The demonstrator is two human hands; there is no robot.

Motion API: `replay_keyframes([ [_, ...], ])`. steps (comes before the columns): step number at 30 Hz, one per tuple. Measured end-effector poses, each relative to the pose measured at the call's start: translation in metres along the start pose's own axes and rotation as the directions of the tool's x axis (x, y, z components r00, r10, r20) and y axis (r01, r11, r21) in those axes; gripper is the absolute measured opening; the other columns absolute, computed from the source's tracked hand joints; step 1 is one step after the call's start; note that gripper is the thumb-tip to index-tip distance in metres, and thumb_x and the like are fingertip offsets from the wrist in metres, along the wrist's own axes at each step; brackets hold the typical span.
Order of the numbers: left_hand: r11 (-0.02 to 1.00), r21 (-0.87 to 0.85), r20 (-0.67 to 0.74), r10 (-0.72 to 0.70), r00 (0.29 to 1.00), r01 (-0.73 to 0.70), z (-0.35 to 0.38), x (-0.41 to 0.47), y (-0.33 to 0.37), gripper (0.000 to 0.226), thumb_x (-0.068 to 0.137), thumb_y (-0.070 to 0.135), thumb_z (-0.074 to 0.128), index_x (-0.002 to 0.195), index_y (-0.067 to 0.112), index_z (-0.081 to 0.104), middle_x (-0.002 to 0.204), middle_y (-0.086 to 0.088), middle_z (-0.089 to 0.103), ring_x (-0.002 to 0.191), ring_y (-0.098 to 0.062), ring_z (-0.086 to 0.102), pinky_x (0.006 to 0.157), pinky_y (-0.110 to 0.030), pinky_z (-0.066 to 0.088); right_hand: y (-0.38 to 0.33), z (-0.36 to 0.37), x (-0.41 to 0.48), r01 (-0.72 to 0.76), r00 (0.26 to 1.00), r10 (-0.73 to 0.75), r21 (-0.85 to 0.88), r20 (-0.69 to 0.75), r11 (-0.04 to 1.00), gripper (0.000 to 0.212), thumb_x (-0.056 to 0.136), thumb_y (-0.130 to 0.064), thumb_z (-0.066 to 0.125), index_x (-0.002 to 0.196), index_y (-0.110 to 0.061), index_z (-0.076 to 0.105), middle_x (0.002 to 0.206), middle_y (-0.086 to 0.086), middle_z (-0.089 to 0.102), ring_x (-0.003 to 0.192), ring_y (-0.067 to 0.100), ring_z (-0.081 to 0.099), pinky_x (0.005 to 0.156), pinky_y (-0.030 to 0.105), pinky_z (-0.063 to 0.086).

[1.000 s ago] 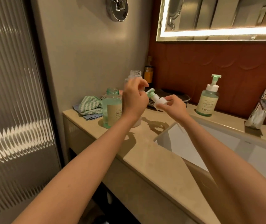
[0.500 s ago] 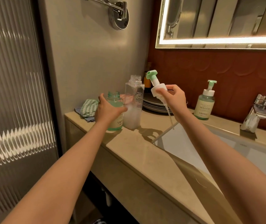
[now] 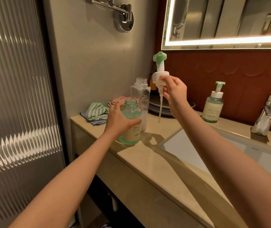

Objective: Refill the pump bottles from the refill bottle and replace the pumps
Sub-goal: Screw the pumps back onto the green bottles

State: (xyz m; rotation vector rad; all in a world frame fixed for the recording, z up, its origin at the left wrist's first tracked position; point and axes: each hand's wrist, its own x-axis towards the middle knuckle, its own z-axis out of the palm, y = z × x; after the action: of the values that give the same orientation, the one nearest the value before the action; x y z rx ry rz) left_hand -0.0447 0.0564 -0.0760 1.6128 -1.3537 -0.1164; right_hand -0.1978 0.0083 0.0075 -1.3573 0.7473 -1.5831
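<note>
The left hand (image 3: 119, 120) had its grip curled round the open pump bottle (image 3: 132, 134), which stood upright on the table (image 3: 141, 157), its neck uncapped and pale green liquid inside. The right hand (image 3: 175, 92) held the pump (image 3: 160, 74) in the air above and to the right of that bottle, grip pinching the white collar, dip tube hanging clear of the table; the clear refill bottle (image 3: 141, 94) stood uncapped just behind the open bottle; a second pump bottle (image 3: 213, 106), pump fitted, stood behind the sink (image 3: 230, 150), near the tap (image 3: 270, 112); cloths (image 3: 96, 111) and stacked plates (image 3: 156, 107) lay at the back.
</note>
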Motion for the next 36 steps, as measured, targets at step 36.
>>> replay_keyframes([
  [36,0.974,-0.205,0.271,0.148,0.951,-0.093,0.026,-0.003,0.023,0.088,0.065,0.029,0.083,0.136,0.013,0.034,0.133,-0.002,0.040,0.114,-0.011,0.042,0.090,-0.022,0.037,0.029,-0.022,-0.025,-0.043,0.943,0.095,-0.166,0.318,0.985,0.022,0.084,-0.021,0.064,0.106,-0.018,0.064,0.099,-0.006,0.068,0.094,0.005,0.061,0.076,0.018,0.045],
])
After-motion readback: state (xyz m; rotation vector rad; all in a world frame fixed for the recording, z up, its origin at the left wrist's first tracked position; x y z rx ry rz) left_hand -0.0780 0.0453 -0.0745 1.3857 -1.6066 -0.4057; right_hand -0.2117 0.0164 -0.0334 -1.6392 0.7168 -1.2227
